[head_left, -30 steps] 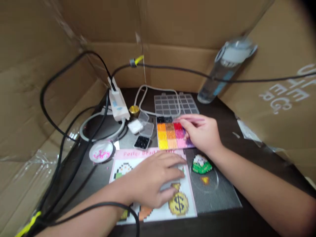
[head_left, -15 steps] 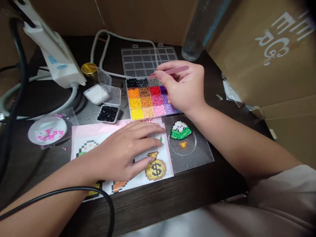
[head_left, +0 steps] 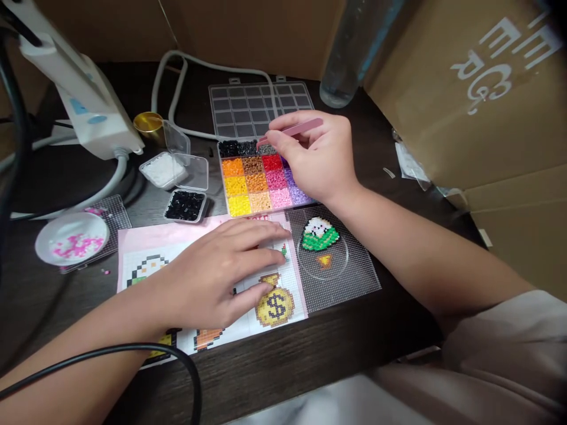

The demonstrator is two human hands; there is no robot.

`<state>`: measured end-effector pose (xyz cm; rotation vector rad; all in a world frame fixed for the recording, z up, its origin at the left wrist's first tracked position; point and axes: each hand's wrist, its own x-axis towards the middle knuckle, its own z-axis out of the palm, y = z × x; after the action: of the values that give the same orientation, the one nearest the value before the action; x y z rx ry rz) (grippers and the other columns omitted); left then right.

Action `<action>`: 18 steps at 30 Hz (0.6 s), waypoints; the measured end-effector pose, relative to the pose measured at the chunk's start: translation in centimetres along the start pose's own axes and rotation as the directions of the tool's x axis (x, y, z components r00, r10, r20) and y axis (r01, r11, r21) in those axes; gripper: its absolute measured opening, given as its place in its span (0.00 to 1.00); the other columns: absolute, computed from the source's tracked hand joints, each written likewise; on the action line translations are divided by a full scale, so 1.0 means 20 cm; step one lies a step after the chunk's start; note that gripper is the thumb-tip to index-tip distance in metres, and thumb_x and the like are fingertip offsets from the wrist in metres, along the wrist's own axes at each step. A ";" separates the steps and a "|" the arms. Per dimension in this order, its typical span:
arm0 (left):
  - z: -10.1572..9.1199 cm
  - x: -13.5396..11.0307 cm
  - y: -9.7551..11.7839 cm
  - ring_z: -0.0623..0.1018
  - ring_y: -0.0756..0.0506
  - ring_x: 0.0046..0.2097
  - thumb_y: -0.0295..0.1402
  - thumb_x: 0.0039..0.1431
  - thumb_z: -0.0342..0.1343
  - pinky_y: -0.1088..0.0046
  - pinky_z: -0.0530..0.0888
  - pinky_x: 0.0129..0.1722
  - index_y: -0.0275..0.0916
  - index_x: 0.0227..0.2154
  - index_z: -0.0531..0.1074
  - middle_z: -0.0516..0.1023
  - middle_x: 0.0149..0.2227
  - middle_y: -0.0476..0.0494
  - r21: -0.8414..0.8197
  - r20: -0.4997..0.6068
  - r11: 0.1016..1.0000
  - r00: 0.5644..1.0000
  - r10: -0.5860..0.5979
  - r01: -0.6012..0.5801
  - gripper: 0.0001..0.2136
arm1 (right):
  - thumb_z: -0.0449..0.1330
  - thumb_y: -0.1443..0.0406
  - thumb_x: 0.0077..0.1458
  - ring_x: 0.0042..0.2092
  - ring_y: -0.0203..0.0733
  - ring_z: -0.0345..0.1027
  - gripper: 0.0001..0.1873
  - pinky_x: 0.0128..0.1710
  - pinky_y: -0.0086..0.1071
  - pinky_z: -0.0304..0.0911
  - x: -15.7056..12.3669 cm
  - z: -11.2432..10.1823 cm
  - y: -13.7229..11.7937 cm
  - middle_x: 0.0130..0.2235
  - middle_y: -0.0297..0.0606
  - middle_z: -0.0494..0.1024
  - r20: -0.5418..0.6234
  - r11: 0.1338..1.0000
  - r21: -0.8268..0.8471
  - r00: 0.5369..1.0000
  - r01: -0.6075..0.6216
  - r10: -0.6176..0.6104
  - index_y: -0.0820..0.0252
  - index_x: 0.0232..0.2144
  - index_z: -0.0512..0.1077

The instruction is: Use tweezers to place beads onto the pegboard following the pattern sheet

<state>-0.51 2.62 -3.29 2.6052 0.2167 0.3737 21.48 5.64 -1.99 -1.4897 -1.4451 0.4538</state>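
Pink tweezers (head_left: pixel 305 126) are pinched in my right hand (head_left: pixel 325 156), their tips over the dark grey and grey beads at the back of the compartment box (head_left: pixel 252 183). That box holds small beads sorted by colour; my hand hides its right part. My left hand (head_left: pixel 225 271) lies flat with fingers spread on the pattern sheet (head_left: pixel 245 321), beside a printed money bag (head_left: pixel 275 304). On the clear pegboard (head_left: pixel 361 271) to its right sit a white and green bead figure (head_left: pixel 319 234) and a small yellow-brown bead piece (head_left: pixel 325 261).
Small boxes of white beads (head_left: pixel 163 170) and black beads (head_left: pixel 185 205) stand left of the compartment box. A dish with pink and white beads (head_left: pixel 73 239) rests further left. A black cable (head_left: pixel 133 348) crosses my left forearm. A bottle (head_left: pixel 341 77) stands at the back.
The whole view has shifted slightly, so things appear a little further left. Both hands hold nearly the same pose, and the tweezers' tips remain over the back row of the bead box.
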 end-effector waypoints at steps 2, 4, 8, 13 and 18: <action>0.00 -0.01 0.01 0.74 0.35 0.64 0.32 0.64 0.58 0.50 0.72 0.65 0.41 0.49 0.78 0.74 0.64 0.38 -0.011 -0.013 1.000 1.000 0.002 -0.002 0.12 | 0.66 0.61 0.64 0.44 0.41 0.82 0.08 0.45 0.32 0.76 -0.01 0.01 -0.01 0.38 0.36 0.86 0.001 0.999 0.030 1.000 0.015 -0.015 0.57 0.35 0.82; 0.00 -0.01 0.02 0.75 0.35 0.63 0.32 0.63 0.59 0.51 0.73 0.64 0.40 0.48 0.78 0.75 0.63 0.36 -0.036 -0.028 0.999 1.000 0.004 -0.005 0.12 | 0.66 0.61 0.63 0.43 0.43 0.82 0.08 0.45 0.34 0.77 -0.03 0.02 -0.02 0.37 0.38 0.86 -0.002 0.997 0.078 1.000 0.015 -0.015 0.57 0.32 0.82; 0.00 -0.02 0.04 0.76 0.36 0.63 0.33 0.61 0.60 0.51 0.72 0.66 0.38 0.48 0.78 0.76 0.62 0.35 -0.066 -0.029 0.998 1.000 -0.003 0.002 0.13 | 0.66 0.63 0.60 0.40 0.45 0.83 0.08 0.43 0.37 0.78 -0.07 0.04 -0.03 0.36 0.42 0.87 0.011 0.973 0.217 0.997 -0.075 0.075 0.59 0.32 0.83; 0.00 -0.04 0.04 0.76 0.36 0.63 0.34 0.61 0.59 0.52 0.72 0.65 0.38 0.48 0.78 0.76 0.63 0.36 -0.062 -0.024 0.998 0.999 -0.023 0.022 0.13 | 0.66 0.63 0.58 0.39 0.45 0.82 0.08 0.42 0.37 0.78 -0.08 0.05 -0.02 0.36 0.42 0.87 0.004 0.973 0.219 0.998 -0.067 0.068 0.59 0.29 0.83; 0.01 -0.05 0.04 0.76 0.36 0.62 0.34 0.60 0.60 0.52 0.73 0.64 0.40 0.48 0.78 0.76 0.62 0.37 -0.076 -0.051 0.997 0.998 -0.021 0.017 0.14 | 0.66 0.63 0.57 0.38 0.44 0.82 0.09 0.42 0.38 0.78 -0.08 0.06 -0.01 0.35 0.42 0.87 -0.007 0.980 0.192 0.999 -0.050 0.052 0.58 0.28 0.84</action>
<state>-1.35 1.61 -3.26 2.5199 0.2400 0.4351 20.04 4.57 -3.00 -1.3743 -1.3169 0.5975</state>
